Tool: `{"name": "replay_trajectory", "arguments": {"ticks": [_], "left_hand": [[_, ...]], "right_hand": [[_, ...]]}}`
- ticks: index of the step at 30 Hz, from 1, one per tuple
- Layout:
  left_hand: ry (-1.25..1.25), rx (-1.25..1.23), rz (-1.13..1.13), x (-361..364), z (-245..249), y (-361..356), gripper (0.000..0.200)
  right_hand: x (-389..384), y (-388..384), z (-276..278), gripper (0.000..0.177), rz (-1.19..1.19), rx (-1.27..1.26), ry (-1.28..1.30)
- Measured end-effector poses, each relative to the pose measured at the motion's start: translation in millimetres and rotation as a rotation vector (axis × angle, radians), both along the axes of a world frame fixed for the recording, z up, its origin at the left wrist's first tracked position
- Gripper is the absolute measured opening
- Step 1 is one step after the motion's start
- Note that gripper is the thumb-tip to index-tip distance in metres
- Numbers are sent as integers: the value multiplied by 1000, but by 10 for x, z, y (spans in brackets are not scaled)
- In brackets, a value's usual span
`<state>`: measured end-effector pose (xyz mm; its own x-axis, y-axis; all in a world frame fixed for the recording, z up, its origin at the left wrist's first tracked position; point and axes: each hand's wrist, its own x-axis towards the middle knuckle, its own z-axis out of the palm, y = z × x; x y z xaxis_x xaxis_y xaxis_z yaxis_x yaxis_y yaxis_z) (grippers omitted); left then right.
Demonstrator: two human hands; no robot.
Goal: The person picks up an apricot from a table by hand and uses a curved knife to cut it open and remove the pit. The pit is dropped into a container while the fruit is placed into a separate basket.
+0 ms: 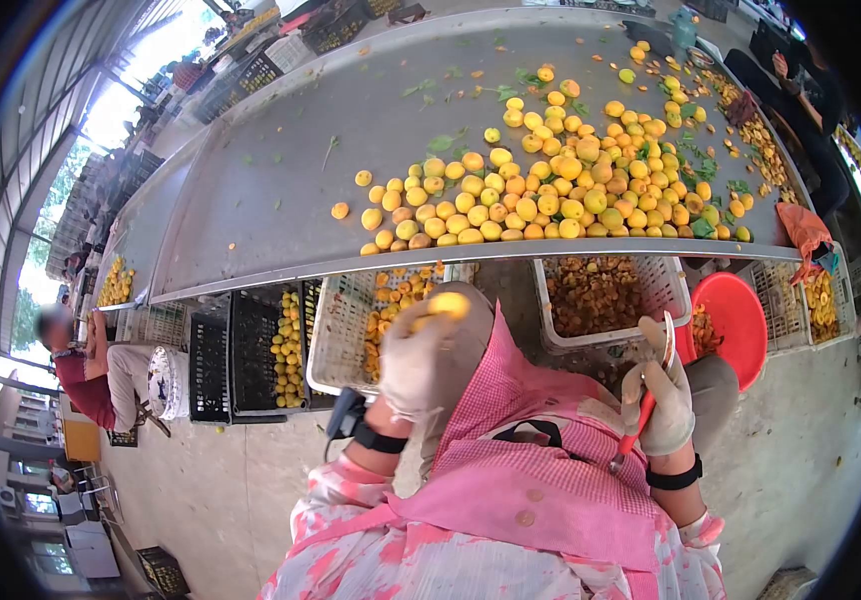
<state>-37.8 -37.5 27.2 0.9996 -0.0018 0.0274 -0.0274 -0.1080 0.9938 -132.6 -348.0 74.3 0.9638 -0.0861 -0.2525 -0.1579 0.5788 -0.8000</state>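
Left fingers (409,338): gloved, curled around one apricot (443,306) and pinching it at the tips.
Left hand (419,362): raised in front of the chest, a black wristband (381,438) at 7 o'clock of it.
Right fingers (654,392): gloved, pressed together around the red handle of a knife (663,345), blade pointing to 12 o'clock.
Right hand (665,408): at 3 o'clock of the left hand, well apart from it.
Apron (531,470): pink check, between the two hands.
White basket (336,335): at 11 o'clock of the left hand, holding apricots.
Second white basket (663,290): at 12 o'clock of the knife, filled with brownish fruit pieces.
Red basin (746,320): at 2 o'clock of the right hand, near it.
Desk (281,190): long metal top beyond the baskets, with an apricot pile (551,190) heaped on it.
Other person (91,375): seated far off at 9 o'clock.
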Motion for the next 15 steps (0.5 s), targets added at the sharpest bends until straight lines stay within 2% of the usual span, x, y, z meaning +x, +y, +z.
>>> {"name": "replay_trajectory", "arguments": {"ticks": [1, 2, 3, 6, 8, 9, 10, 12, 13, 15], "left_hand": [[210, -226, 220, 40, 77, 108, 24], [214, -204, 356, 58, 70, 210, 21], [217, -177, 348, 71, -149, 489, 26], [245, -194, 380, 48, -194, 593, 30], [146, -272, 269, 22, -186, 472, 28], [151, -274, 269, 15, -133, 375, 28], [183, -322, 156, 20, -46, 245, 26], [226, -416, -69, 22, 57, 15, 31], [234, -425, -95, 24, 84, -103, 31], [253, -421, -283, 16, 148, -346, 39]], "right_hand": [[-40, -1, -30, 50, 27, 6, 27], [-88, -1, -69, 45, 56, 13, 56], [-145, -19, -137, 45, 53, 19, 58], [-277, -63, -274, 36, 202, 75, 193], [-335, -98, -357, 36, 208, 140, 191], [-356, -115, -382, 36, 209, 202, 181], [-366, -123, -373, 36, 201, 198, 183], [-378, -176, -326, 37, 195, 37, 185], [-363, -209, -283, 37, 169, 28, 190], [-294, -245, -169, 28, -149, 177, -63]]}}
